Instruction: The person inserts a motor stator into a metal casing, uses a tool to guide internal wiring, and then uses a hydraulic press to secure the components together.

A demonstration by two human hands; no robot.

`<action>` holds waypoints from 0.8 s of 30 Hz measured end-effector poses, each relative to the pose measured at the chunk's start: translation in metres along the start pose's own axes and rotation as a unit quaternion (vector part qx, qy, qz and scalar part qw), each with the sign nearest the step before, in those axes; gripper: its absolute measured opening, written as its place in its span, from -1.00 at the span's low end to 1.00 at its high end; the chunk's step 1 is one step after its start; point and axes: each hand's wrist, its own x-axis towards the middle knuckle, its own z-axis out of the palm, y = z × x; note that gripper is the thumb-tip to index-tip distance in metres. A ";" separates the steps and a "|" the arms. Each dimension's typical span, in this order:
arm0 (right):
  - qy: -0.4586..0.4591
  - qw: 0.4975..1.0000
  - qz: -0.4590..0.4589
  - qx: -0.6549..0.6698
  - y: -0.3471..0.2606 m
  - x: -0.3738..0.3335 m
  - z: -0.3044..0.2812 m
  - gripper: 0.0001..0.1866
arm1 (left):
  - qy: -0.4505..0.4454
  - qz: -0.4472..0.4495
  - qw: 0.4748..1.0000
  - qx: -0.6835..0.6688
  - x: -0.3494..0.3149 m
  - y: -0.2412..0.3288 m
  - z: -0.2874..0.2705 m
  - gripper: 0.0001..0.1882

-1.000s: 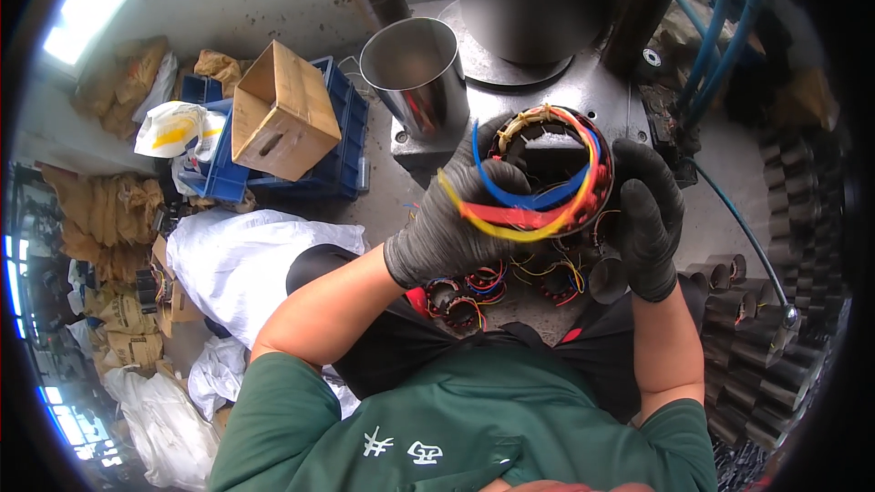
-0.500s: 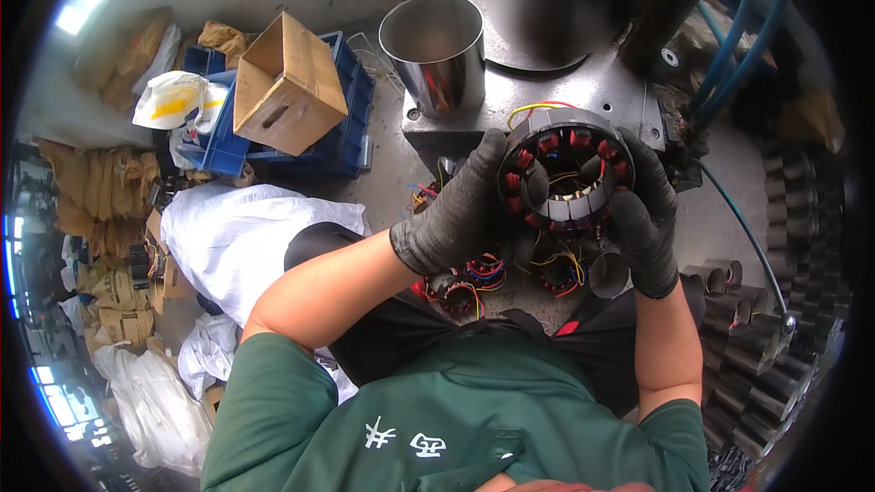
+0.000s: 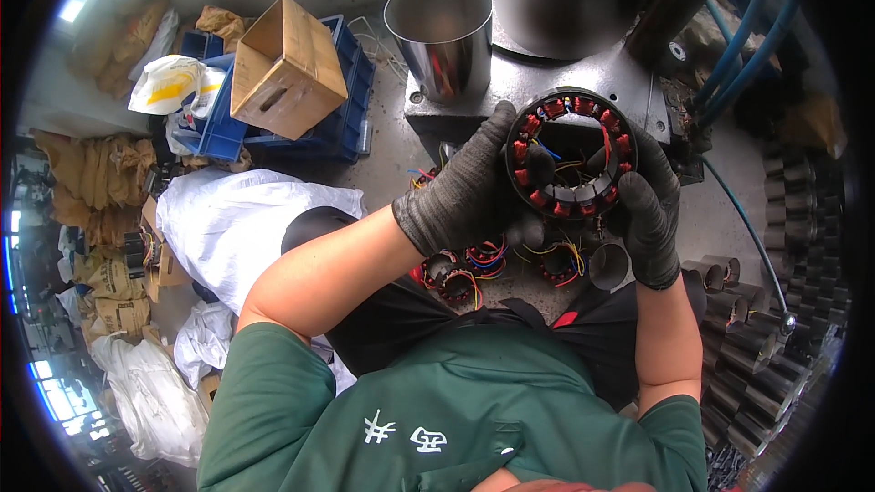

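Note:
Both my hands, in dark grey gloves, hold a ring-shaped motor stator (image 3: pixel 623 153) up in front of the metal machine table. Its black rim carries red-wound coils around the inside, and a few coloured wires show through the opening. My left hand (image 3: pixel 469 187) grips the left side, with fingers curled behind and partly hidden. On the right side my right hand (image 3: pixel 652 210) is closed round the rim, its thumb at the lower right. Below, on the floor, lie several more stators (image 3: pixel 458 286) with red, yellow and blue wires.
A shiny steel cylinder (image 3: pixel 444 46) stands on the machine table (image 3: pixel 538 96). Blue crates (image 3: pixel 351 118) with a cardboard box (image 3: pixel 290 73) on top are at the left, beside white sacks (image 3: pixel 237 228). Many metal sleeves (image 3: pixel 761 337) are stacked at right. A blue hose (image 3: pixel 743 200) hangs there.
The stator has been tilted in my hands so its open face now shows more fully. The yellow and red wires above its top edge are out of sight.

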 end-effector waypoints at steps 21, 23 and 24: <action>0.049 0.995 0.079 0.040 0.009 0.013 -0.012 -0.39 | -0.132 0.095 0.983 0.081 0.010 -0.003 0.007 0.01; 0.055 0.996 0.072 0.023 0.013 0.015 -0.018 -0.40 | -0.120 0.132 0.974 0.142 0.020 -0.002 -0.004 -0.06; 0.059 0.996 0.070 0.015 0.015 0.016 -0.020 -0.40 | -0.094 0.160 0.967 0.177 0.023 0.000 -0.007 -0.11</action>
